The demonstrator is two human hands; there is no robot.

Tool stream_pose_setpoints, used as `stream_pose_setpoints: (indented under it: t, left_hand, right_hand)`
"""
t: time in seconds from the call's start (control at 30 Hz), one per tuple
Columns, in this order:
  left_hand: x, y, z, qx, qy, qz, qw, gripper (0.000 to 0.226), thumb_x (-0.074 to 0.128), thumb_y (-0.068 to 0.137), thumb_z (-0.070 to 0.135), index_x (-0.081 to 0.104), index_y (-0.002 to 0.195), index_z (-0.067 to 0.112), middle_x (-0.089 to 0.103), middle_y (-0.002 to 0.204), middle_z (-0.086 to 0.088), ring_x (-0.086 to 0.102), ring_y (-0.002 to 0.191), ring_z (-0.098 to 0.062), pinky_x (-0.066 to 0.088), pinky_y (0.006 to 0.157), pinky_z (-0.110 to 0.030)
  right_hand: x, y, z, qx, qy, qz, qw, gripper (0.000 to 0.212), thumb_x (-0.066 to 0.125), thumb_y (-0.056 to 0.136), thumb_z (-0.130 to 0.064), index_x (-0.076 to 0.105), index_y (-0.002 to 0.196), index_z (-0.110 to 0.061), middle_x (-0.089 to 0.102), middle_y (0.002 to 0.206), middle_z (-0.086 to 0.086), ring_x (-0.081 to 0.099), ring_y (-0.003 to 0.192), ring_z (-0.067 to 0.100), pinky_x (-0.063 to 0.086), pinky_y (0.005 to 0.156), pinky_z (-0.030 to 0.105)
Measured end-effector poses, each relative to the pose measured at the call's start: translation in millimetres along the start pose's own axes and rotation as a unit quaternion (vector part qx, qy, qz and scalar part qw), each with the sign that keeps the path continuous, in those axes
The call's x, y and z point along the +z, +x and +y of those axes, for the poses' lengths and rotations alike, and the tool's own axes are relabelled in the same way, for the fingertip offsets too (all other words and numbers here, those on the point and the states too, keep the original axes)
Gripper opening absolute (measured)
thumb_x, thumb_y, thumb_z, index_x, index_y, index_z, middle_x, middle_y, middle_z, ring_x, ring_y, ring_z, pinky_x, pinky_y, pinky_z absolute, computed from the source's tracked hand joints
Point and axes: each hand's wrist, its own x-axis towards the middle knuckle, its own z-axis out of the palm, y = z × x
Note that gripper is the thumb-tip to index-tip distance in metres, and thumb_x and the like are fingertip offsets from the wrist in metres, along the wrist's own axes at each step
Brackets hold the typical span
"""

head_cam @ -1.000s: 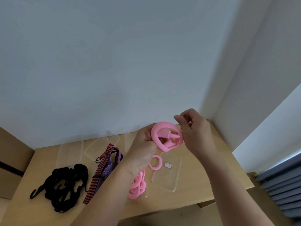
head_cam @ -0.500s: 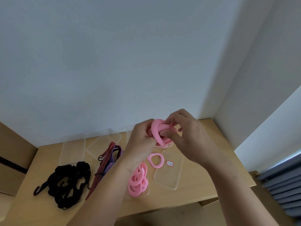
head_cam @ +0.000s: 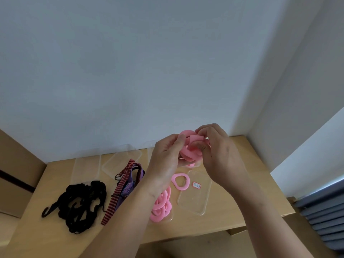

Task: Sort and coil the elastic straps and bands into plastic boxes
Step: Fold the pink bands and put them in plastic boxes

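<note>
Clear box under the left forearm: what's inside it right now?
Several pink bands lie piled in the clear box. The left forearm covers the box's left side, so anything there cannot be seen.

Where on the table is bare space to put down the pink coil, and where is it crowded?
Bare: the right end of the table, beyond the clear tray with the sticker, and the front strip before the black straps. Crowded: the middle, black straps to pink bands.
</note>
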Motion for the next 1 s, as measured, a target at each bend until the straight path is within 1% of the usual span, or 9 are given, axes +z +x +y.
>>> stream_pose_setpoints:
  t: [0.13,0.2,0.3,0.43,0.6,0.7,0.8,0.9,1.0]
  left_hand:
    - [-6.6,0.1,-2.9,-0.01,-0.015,-0.012,1.0,0.031,0.053,0.105,0.025,0.075,0.109,0.003,0.072,0.105,-0.029,0.073,0.101,-0.042,0.057,0.094,-0.058]
    - [-11.8,1.3,-3.9,-0.001,-0.006,-0.034,0.999,0.035,0.056,0.102,0.027,0.073,0.112,-0.002,0.069,0.109,-0.034,0.069,0.106,-0.048,0.056,0.096,-0.058]
    - [-15.9,2.5,-3.2,0.007,0.013,-0.061,0.998,0.035,0.06,0.099,0.034,0.075,0.113,0.006,0.071,0.11,-0.028,0.067,0.11,-0.048,0.055,0.097,-0.059]
    - [-16.2,4.0,-2.8,0.002,0.018,-0.07,0.997,0.039,0.078,0.087,0.047,0.076,0.116,0.02,0.075,0.116,-0.015,0.069,0.112,-0.039,0.05,0.104,-0.062]
    - [-16.0,2.9,-8.0,-0.011,-0.035,-0.114,0.993,0.046,0.088,0.077,0.041,0.076,0.117,0.022,0.074,0.119,-0.012,0.072,0.111,-0.032,0.06,0.091,-0.04]
    - [-18.0,4.9,-14.1,-0.003,-0.031,-0.105,0.994,0.041,0.087,0.08,0.029,0.076,0.118,0.018,0.074,0.118,-0.015,0.072,0.11,-0.034,0.06,0.089,-0.038]
    - [-24.6,8.4,-18.3,-0.018,-0.035,-0.067,0.997,0.038,0.085,0.082,0.025,0.076,0.116,0.013,0.075,0.115,-0.018,0.072,0.108,-0.038,0.061,0.087,-0.044]
    - [-36.3,12.3,-25.1,-0.028,-0.006,-0.033,0.999,0.024,0.081,0.084,0.017,0.08,0.108,0.016,0.076,0.11,-0.018,0.073,0.105,-0.037,0.061,0.087,-0.051]
    - [-46.2,11.8,-34.9,-0.022,0.057,-0.026,0.998,0.02,0.078,0.088,0.008,0.081,0.105,0.018,0.078,0.103,-0.014,0.075,0.098,-0.035,0.062,0.083,-0.046]
  right_hand:
    - [-3.6,-2.0,6.0,0.038,0.063,-0.002,0.997,0.008,0.057,0.098,-0.007,0.063,0.097,-0.012,0.06,0.117,-0.004,0.057,0.108,0.008,0.042,0.082,0.01]
    - [-5.4,-1.6,11.3,0.081,0.099,-0.011,0.992,0.007,0.056,0.101,-0.015,0.062,0.102,-0.018,0.06,0.125,-0.01,0.058,0.111,0.003,0.041,0.08,0.006]
    - [-4.8,0.8,18.4,0.144,0.173,-0.019,0.974,0.008,0.057,0.101,-0.024,0.064,0.104,-0.028,0.068,0.117,-0.018,0.065,0.099,0.002,0.05,0.078,0.018]
    - [-1.8,2.1,22.0,0.197,0.249,0.017,0.948,0.012,0.059,0.101,-0.029,0.066,0.098,-0.02,0.074,0.086,0.001,0.072,0.081,0.023,0.06,0.077,0.053]
    - [4.2,0.8,24.9,0.276,0.343,0.049,0.896,0.021,0.064,0.098,-0.033,0.069,0.101,-0.012,0.075,0.087,0.003,0.072,0.081,0.018,0.062,0.068,0.037]
    - [7.8,0.7,24.9,0.296,0.366,0.042,0.881,0.029,0.065,0.097,-0.037,0.068,0.1,-0.008,0.075,0.087,0.006,0.073,0.079,0.018,0.06,0.065,0.03]
    - [9.0,1.3,28.4,0.333,0.411,-0.002,0.849,0.029,0.064,0.098,-0.037,0.068,0.103,-0.008,0.076,0.092,0.008,0.075,0.082,0.022,0.06,0.066,0.031]
    - [7.6,-1.6,37.9,0.338,0.465,-0.111,0.811,0.029,0.068,0.093,-0.04,0.072,0.109,-0.016,0.075,0.103,0.011,0.074,0.09,0.029,0.058,0.073,0.034]
    - [12.7,-12.0,48.0,0.334,0.479,-0.209,0.784,0.032,0.078,0.084,-0.036,0.076,0.108,-0.015,0.073,0.112,0.018,0.072,0.099,0.033,0.058,0.079,0.036]
